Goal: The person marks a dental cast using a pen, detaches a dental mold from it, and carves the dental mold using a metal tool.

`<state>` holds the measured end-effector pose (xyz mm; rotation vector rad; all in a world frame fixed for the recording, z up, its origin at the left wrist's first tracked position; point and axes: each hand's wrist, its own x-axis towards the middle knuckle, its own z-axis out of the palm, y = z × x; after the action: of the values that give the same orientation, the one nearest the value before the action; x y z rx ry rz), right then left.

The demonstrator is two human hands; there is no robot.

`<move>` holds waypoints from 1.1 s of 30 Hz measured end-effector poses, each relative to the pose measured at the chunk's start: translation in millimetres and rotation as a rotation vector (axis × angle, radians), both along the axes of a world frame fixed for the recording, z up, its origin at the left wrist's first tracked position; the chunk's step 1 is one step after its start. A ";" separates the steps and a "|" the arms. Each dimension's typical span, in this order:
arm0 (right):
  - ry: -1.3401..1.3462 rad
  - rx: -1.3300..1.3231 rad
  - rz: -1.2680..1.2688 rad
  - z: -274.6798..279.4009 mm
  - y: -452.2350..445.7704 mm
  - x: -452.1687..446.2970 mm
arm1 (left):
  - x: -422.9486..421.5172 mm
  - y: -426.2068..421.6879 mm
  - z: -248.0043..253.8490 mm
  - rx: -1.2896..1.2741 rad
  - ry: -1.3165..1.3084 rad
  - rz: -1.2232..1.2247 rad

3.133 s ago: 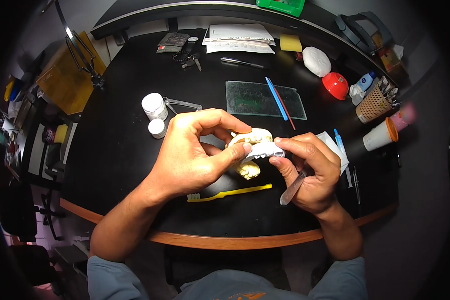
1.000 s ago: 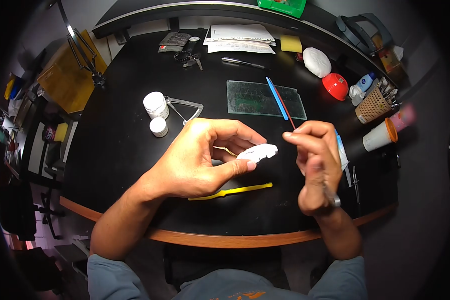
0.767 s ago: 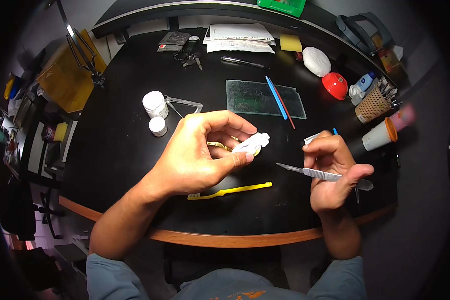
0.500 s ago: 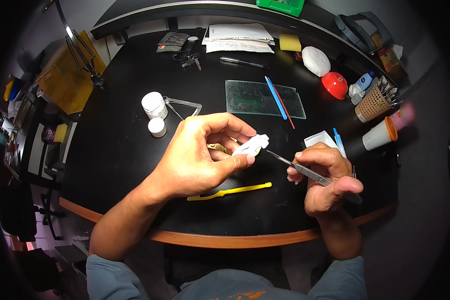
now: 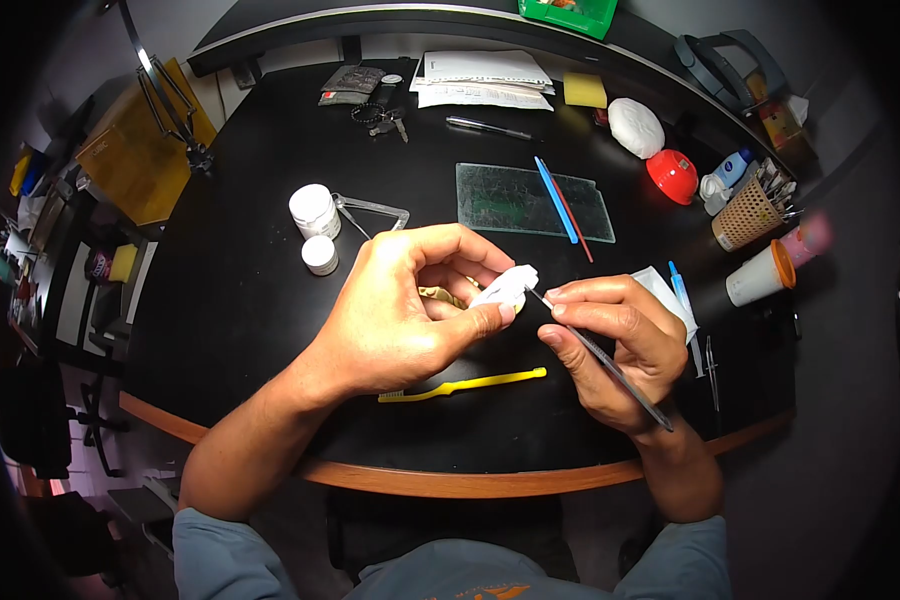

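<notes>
Head view: left hand (image 5: 395,308) pinches white piece (image 5: 500,289), long axis 8-to-2 o'clock; right fingers (image 5: 595,315) pinch slim metal tool (image 5: 620,376), piece at their 10 o'clock, tip contact unclear.

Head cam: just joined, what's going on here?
Someone is working bare-handed over a black desk. The left hand holds a small, irregular white piece, with part of a pale yellow piece showing in the same hand. The right hand grips a slim grey metal blade tool, tip at the white piece's edge; contact is unclear. A yellow plastic toothbrush lies nearby.
</notes>
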<state>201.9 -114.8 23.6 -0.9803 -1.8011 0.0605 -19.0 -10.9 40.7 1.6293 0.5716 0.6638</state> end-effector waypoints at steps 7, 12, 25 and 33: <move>0.032 0.022 0.030 -3.1 -2.0 -3.1 | 1.1 -3.9 -1.9 0.074 -0.005 0.028; 0.074 0.028 0.090 -7.2 -1.0 -5.8 | 1.9 -5.3 -2.5 0.072 -0.017 0.025; 0.056 0.034 0.060 -6.7 -2.8 -8.5 | 1.3 -4.3 -2.7 0.080 0.001 0.012; 0.043 0.037 0.064 -5.9 -3.0 -7.0 | 1.4 -4.8 -3.6 0.093 -0.002 0.011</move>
<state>194.9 -117.8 17.7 -0.8892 -1.7876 0.0868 -17.6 -15.8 37.1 1.7126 0.5561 0.7090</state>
